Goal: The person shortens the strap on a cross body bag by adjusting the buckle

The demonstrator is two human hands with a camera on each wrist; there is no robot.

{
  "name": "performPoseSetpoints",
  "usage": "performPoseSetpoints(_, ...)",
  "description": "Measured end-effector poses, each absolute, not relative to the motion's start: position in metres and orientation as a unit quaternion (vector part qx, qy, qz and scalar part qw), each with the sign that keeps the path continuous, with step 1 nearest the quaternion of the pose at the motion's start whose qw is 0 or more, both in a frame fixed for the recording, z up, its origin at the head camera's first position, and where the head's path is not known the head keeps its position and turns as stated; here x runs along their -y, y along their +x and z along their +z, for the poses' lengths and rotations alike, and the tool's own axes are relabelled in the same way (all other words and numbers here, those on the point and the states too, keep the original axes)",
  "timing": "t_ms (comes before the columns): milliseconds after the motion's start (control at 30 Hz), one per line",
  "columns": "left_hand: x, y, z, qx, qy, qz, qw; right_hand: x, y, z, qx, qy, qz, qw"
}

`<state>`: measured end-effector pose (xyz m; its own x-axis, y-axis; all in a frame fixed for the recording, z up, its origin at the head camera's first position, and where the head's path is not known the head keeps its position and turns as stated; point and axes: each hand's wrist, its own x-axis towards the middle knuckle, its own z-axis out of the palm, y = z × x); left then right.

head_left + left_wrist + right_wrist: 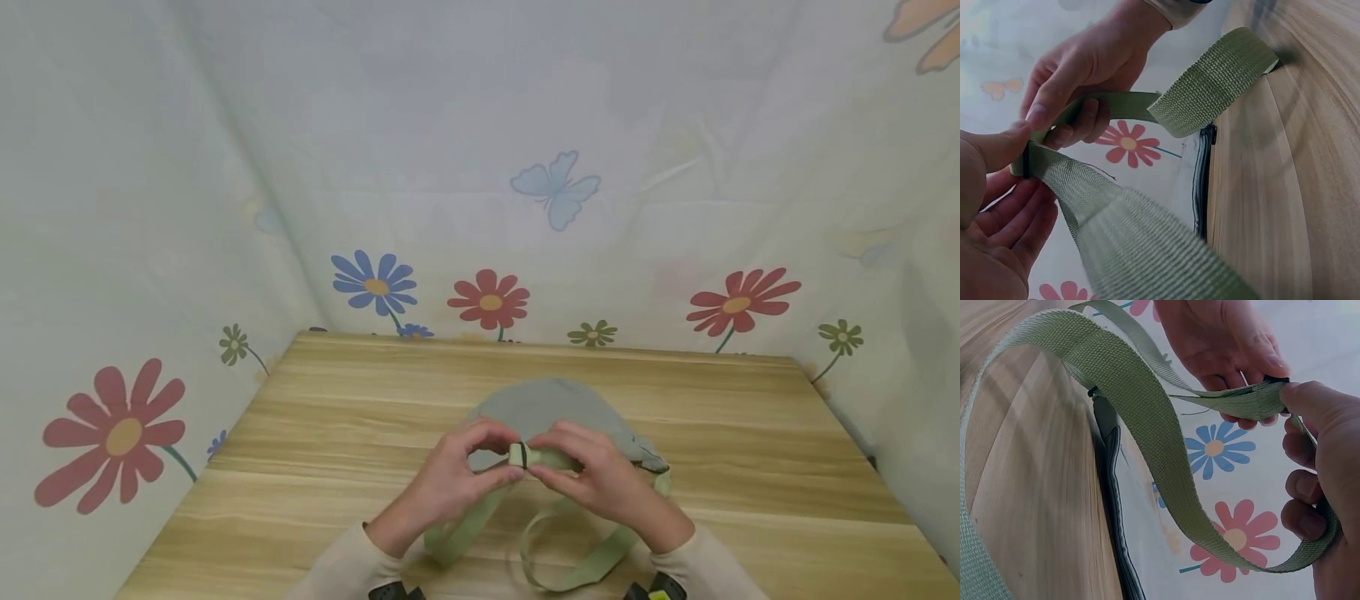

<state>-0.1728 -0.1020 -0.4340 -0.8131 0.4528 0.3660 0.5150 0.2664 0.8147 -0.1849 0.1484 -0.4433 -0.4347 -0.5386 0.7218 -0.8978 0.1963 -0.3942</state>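
Observation:
A grey half-moon bag [555, 400] with a green webbing strap [1141, 244] lies on the table beyond the hands. My left hand [453, 471] pinches the strap at a narrow black slider [523, 455], thumb on one side and fingers on the other. From the opposite side my right hand [607, 475] pinches the webbing right beside the slider. In the right wrist view, the strap runs on through its curled fingers [1304, 522] and drops in a wide loop. The bag's dark zipper [1113, 487] shows below the strap in that view.
The wood-grain table [337, 417] runs back to a pale fabric backdrop [450, 125] printed with flowers and butterflies. Loose strap loops hang over the table's near part, between the forearms. A loose thread [1196, 413] sticks out from the webbing.

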Motion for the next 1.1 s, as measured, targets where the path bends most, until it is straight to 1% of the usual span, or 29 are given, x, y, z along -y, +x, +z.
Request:
performPoseSetpoints(100,0.102,-0.172,-0.434,0.801,-0.298,-0.517,0.045,-0.151,-0.184,-0.444,0.754,0.471,0.403,0.218)
performPoseSetpoints(300,0.106,-0.173,-0.434,0.814,-0.267,-0.512,0.064,-0.16,-0.184,-0.447,0.765,0.454,0.384,0.246)
performPoseSetpoints(567,0.107,-0.174,-0.434,0.799,-0.281,-0.529,0.049,-0.158,-0.184,-0.445,0.756,0.459,0.394,0.251)
performPoseSetpoints(833,0.106,-0.175,-0.435,0.785,-0.288,-0.548,0.033,-0.154,-0.181,-0.439,0.752,0.455,0.417,0.231)
performPoseSetpoints(1100,0.105,-0.173,-0.437,0.789,-0.307,-0.528,0.068,-0.145,-0.182,-0.441,0.733,0.462,0.44,0.237)
